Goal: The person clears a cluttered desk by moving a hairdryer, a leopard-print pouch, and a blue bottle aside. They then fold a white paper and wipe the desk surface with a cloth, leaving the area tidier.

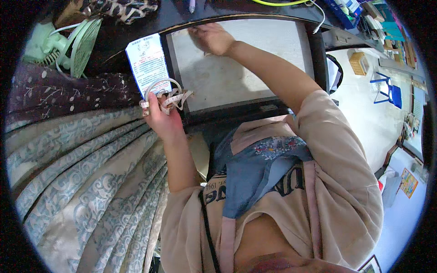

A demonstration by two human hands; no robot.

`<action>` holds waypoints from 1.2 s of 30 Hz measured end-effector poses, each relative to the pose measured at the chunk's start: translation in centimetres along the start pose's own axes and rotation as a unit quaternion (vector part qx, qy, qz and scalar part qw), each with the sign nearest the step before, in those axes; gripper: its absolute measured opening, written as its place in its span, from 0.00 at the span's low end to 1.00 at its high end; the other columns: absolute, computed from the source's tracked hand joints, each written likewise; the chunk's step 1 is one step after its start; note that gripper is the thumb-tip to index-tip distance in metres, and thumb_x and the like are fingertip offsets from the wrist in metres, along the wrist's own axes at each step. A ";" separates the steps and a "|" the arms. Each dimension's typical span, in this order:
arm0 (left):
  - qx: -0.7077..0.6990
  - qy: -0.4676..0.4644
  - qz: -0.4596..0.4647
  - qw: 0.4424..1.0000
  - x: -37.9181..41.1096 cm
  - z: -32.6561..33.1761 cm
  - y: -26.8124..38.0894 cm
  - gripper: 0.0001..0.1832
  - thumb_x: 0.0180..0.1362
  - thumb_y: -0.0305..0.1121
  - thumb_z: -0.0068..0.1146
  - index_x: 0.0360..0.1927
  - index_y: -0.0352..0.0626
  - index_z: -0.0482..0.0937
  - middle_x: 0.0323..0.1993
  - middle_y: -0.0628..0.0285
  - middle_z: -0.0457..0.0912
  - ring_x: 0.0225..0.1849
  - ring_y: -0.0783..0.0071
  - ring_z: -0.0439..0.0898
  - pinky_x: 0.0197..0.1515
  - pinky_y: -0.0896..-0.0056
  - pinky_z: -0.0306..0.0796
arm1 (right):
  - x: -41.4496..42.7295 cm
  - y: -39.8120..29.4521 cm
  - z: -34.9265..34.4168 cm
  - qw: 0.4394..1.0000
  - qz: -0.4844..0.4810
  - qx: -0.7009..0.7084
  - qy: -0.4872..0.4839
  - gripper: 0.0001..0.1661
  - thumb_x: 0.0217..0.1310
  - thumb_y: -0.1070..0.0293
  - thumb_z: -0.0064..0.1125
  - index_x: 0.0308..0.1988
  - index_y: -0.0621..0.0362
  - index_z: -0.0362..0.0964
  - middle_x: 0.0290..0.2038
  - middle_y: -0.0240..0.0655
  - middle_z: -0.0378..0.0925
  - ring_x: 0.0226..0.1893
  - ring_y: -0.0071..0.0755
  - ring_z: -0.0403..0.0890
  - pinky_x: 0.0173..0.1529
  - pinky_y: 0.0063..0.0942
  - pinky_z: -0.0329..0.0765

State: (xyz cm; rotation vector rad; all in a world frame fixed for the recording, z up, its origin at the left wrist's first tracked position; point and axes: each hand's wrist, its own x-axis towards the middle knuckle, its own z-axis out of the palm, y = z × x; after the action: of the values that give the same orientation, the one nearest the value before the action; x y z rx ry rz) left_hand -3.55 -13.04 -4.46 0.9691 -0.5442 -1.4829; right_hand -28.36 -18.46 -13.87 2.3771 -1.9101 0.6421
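Observation:
My left hand (164, 117) is closed around a bundle beside the left edge of a pulled-out drawer (283, 68). In that bundle are a pale ring (175, 82) and a loosely coiled tape measure (174, 99). A white-and-blue printed box or card (146, 61) stands out above the same fingers; whether they also grip it is hard to tell. My right hand (213, 37) reaches over the drawer's far left corner, close to its pale bottom. Its fingertips are blurred, and anything beneath them is hidden.
A green fan (80, 47) stands at the far left, above patterned curtains (85, 187). Along the desk top (225, 8) lie a pen (192, 6) and a yellow cable (280, 2). Further right are a blue box (346, 13) and, on the floor, a blue stool (389, 90).

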 end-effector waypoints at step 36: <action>0.021 0.009 0.033 0.999 0.1 0.0 -0.3 0.08 0.60 0.28 0.49 0.40 0.35 0.74 0.31 0.57 0.78 0.29 0.70 0.79 0.29 0.65 0.77 | -8.4 -7.1 -3.6 0.888 -0.316 0.248 -0.222 0.14 0.47 0.68 0.53 0.37 0.59 0.76 0.47 0.39 0.71 0.51 0.45 0.69 0.55 0.38 0.68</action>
State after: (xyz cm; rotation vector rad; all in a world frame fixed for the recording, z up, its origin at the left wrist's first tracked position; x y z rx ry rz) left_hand -3.66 -13.05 -4.70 0.9865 -0.5904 -1.4070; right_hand -24.10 -7.90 -11.71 3.4633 -0.9585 0.6090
